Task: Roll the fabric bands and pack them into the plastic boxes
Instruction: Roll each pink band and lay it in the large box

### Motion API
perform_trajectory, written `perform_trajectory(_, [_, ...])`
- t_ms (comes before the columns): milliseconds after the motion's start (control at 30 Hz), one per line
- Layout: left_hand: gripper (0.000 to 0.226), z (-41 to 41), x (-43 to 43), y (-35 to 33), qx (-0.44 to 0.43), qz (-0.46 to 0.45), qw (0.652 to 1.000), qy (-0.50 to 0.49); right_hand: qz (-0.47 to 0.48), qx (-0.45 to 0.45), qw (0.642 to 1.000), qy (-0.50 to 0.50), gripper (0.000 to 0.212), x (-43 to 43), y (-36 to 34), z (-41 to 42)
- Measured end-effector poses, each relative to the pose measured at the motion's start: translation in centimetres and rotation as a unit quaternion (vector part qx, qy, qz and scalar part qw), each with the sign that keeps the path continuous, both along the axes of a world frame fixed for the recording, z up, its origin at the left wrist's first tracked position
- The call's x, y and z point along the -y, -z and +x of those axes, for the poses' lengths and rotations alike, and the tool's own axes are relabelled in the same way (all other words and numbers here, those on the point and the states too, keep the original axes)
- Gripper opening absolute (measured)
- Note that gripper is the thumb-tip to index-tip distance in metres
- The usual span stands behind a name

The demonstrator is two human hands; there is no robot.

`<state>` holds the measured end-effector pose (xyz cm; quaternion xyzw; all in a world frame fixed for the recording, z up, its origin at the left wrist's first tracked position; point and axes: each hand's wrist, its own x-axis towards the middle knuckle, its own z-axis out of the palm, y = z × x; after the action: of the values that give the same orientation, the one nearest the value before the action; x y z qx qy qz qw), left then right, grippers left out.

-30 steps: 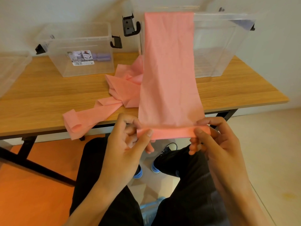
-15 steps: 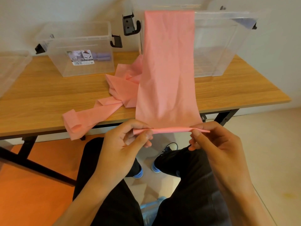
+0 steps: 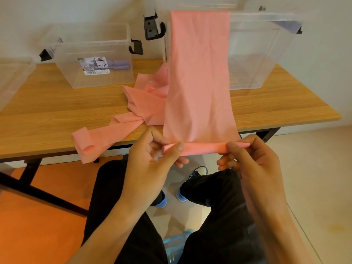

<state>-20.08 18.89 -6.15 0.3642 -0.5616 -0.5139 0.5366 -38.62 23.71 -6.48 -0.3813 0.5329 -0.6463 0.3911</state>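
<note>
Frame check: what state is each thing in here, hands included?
Held pink band: near end rolled up, rest flat, far end draped over the large box.
Left hand: pinches the roll's left end.
Right hand: pinches the roll's right end.
Loose pink bands: unrolled heap on the table, one end overhanging the edge.
Small box: lid off.
Large box: lid off, latches raised.

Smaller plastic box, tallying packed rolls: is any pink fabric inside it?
No, the smaller plastic box shows only something purple inside; the pink fabric band is outside it.

Wooden table [image 3: 57,115], black trousers [image 3: 219,216], blue-soled shoes [image 3: 162,202], orange floor [image 3: 38,225].
</note>
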Motion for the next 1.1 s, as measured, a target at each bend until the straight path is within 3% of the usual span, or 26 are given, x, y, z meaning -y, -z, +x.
perform_trajectory(167, [0.023, 0.0, 0.3, -0.1, 0.009, -0.008, 1.000, -0.003, -0.014, 0.016, 1.000, 0.001, 0.009, 0.8, -0.1, 0.1])
perform_trajectory(267, [0.010, 0.4, 0.6, 0.0, 0.047, -0.039, 0.998, 0.022, -0.017, 0.007, 1.000, -0.012, 0.009, 0.8, 0.0, 0.2])
perform_trajectory(333, [0.003, 0.9, 1.0, -0.1, 0.087, -0.058, 0.994, 0.034, -0.015, 0.008, 1.000, -0.018, 0.018, 0.7, 0.1, 0.2])
perform_trajectory(433, [0.012, 1.6, 1.6, -0.4, 0.117, -0.073, 0.989, 0.044, -0.011, 0.001, 0.999, -0.044, 0.028, 0.5, 0.0, -0.1])
perform_trajectory(833, [0.014, 1.5, 2.2, -0.4, 0.097, -0.042, 0.994, 0.021, -0.006, -0.035, 0.998, -0.057, 0.018, 0.8, -0.1, -0.2])
perform_trajectory(1100, [0.015, 0.8, 3.2, -0.4, 0.052, -0.011, 0.997, 0.051, -0.007, 0.030, 0.998, -0.047, 0.004, 1.6, -0.1, -0.4])
